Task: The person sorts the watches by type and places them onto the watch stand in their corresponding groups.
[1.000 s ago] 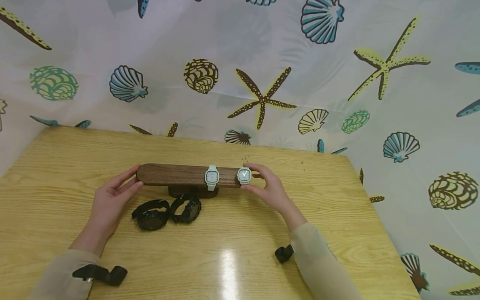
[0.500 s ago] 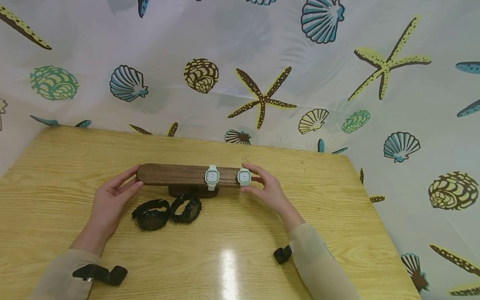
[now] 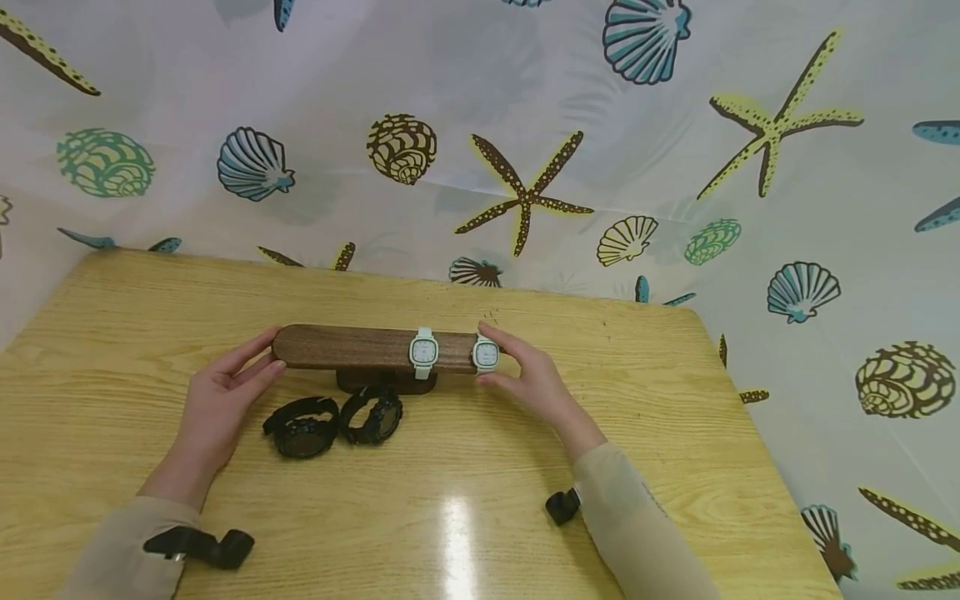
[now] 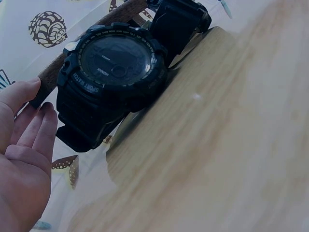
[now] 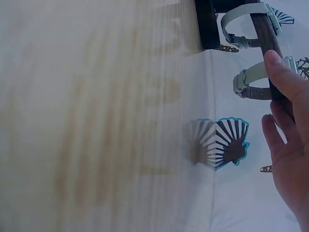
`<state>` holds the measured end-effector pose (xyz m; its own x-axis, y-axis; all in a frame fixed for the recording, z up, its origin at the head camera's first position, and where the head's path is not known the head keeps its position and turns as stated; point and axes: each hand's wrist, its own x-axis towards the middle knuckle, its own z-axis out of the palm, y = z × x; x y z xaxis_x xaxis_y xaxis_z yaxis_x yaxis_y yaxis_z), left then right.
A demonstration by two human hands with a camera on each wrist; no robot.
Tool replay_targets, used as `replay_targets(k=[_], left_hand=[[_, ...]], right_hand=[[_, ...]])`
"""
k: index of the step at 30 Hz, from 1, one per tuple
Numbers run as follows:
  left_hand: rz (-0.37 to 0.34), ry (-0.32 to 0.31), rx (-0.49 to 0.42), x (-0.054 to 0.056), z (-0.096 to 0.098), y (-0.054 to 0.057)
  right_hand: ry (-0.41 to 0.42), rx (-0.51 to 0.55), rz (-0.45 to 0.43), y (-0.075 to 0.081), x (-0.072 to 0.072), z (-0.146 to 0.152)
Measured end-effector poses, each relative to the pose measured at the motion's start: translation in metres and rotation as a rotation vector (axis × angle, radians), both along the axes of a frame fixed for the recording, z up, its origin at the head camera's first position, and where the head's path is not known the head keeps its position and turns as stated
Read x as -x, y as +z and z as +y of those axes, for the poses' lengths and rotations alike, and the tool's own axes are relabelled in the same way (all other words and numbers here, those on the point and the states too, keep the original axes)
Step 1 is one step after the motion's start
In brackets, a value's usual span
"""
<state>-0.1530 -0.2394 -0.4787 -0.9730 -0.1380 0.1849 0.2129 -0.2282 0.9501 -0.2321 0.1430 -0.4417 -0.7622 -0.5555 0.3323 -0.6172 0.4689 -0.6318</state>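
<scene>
A dark wooden watch stand (image 3: 352, 347) with a long rounded bar stands on the table. My left hand (image 3: 219, 396) grips the bar's left end between thumb and fingers. Two pale mint wristwatches are looped around the bar: one wristwatch (image 3: 423, 352) right of centre, the other wristwatch (image 3: 486, 353) at the right end. My right hand (image 3: 536, 379) pinches the end wristwatch, thumb at its strap edge in the right wrist view, other fingers around the bar's tip. Both straps (image 5: 253, 77) hang below the bar as closed loops.
Two black sport watches lie in front of the stand: a left black watch (image 3: 303, 427) and a right black watch (image 3: 372, 416), side by side, close to my left hand. The wooden table (image 3: 600, 400) ends at a patterned curtain (image 3: 337, 67) behind.
My right hand and the end wristwatch have shifted slightly left along the bar, and the watch's face has tilted. My left hand keeps its grip on the stand.
</scene>
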Motion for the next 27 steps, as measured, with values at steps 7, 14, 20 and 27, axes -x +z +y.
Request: replay_targets(k=[7, 14, 20, 27], left_hand=[[0.001, -0.003, -0.014, 0.001, -0.001, 0.001], [0.002, -0.008, -0.007, 0.001, 0.000, 0.002], [0.008, -0.010, -0.010, 0.002, 0.000, 0.001], [0.006, -0.008, -0.013, 0.000, 0.000, 0.001]], right_hand=[[0.043, -0.135, 0.126, 0.007, 0.002, -0.010], [0.030, -0.186, 0.156, 0.011, 0.001, -0.020], [0.028, -0.205, 0.153, 0.017, -0.001, -0.027], [0.022, -0.207, 0.140, 0.015, -0.003, -0.030]])
